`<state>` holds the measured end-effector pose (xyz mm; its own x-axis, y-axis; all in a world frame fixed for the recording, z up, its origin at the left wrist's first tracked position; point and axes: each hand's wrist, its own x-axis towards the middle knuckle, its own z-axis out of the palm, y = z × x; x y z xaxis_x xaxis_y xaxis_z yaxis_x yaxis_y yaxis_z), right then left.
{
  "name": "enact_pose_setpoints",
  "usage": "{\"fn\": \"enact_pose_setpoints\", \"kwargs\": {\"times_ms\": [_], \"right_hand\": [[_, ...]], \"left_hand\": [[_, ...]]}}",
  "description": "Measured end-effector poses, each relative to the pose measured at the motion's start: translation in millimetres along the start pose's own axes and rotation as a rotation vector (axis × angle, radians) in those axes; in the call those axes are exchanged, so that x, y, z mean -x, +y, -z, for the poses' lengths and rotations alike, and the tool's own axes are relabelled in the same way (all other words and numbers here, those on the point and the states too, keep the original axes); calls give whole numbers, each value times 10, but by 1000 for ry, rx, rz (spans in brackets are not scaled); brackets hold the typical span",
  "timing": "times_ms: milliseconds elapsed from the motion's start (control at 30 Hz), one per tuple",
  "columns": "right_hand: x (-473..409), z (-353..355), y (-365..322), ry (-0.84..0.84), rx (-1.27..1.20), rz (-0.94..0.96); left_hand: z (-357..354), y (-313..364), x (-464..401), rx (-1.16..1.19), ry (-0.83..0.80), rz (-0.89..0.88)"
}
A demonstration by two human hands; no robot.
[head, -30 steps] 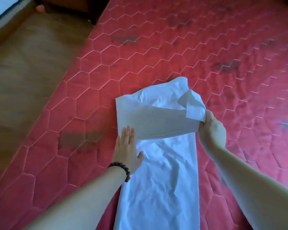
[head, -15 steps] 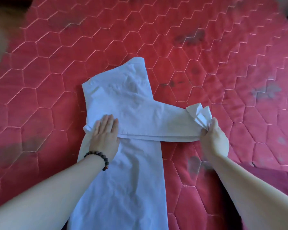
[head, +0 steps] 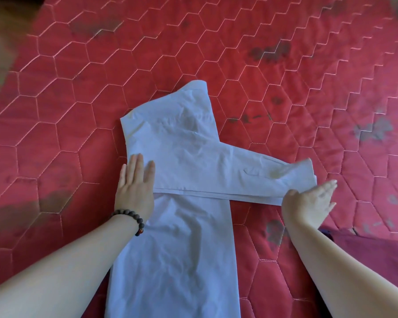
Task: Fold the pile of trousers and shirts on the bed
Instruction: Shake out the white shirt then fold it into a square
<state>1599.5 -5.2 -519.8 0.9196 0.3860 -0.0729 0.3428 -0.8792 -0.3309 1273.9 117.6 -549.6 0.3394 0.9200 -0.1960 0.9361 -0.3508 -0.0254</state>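
A white shirt (head: 182, 244) lies lengthwise on the red quilted bed (head: 78, 92), its body running toward me. Its sleeve (head: 239, 175) is folded across the body and sticks out to the right. My left hand (head: 135, 190), with a dark bead bracelet on the wrist, lies flat with straight fingers on the shirt's left edge where the sleeve fold starts. My right hand (head: 309, 200) is open and blurred, hovering at the sleeve's cuff end, holding nothing.
A dark maroon cloth (head: 368, 255) lies at the lower right beside my right forearm. Wooden floor (head: 0, 42) shows past the bed's left edge. Dark stains mark the quilt in places.
My right hand pulled the sleeve out to the right across the shirt, laid it flat and let go of the cuff. My left hand stayed flat on the shirt's left edge.
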Motion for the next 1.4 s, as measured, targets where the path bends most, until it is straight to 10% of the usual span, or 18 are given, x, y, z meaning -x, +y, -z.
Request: {"fn": "enact_pose_setpoints", "kwargs": {"times_ms": [367, 1033, 1167, 1400], "right_hand": [[82, -612, -1014, -330, 111, 738], [-302, -445, -924, -413, 446, 600], [-20, -470, -1255, -276, 279, 834], [584, -1033, -2474, -556, 51, 1042]], "left_hand": [[-155, -44, -61, 158, 100, -51], [-159, -117, -31, 92, 200, -102], [-108, -204, -26, 101, 181, -105], [-159, -322, 31, 78, 169, -248]]}}
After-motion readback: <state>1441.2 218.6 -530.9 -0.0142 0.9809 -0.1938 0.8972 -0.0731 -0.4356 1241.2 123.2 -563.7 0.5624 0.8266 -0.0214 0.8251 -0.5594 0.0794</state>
